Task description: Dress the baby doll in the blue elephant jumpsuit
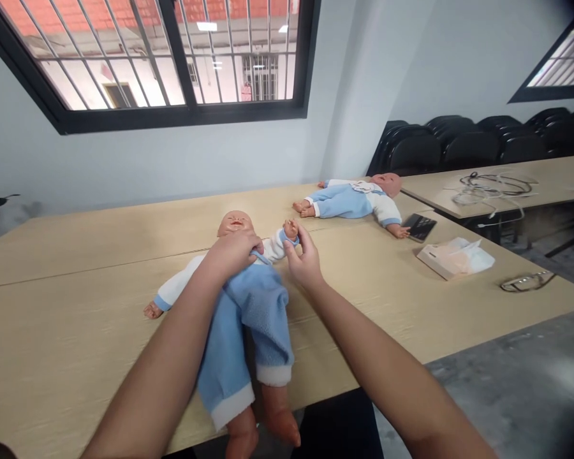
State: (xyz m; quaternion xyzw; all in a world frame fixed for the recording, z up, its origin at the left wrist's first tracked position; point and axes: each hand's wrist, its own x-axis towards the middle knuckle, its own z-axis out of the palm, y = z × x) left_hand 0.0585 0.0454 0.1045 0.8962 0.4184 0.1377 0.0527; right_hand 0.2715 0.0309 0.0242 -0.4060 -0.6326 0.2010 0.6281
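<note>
A baby doll in a blue and white suit lies on its back on the wooden table, legs hanging over the near edge. My left hand is closed on the doll's chest, gripping the clothing near its neck. My right hand pinches the doll's small hand and cuff at the end of its outstretched arm. The doll's other arm lies spread to the left.
A second doll in the same outfit lies farther back on the table. To the right are a black device, a tissue pack and glasses. Cables lie on an adjoining table, with black chairs behind.
</note>
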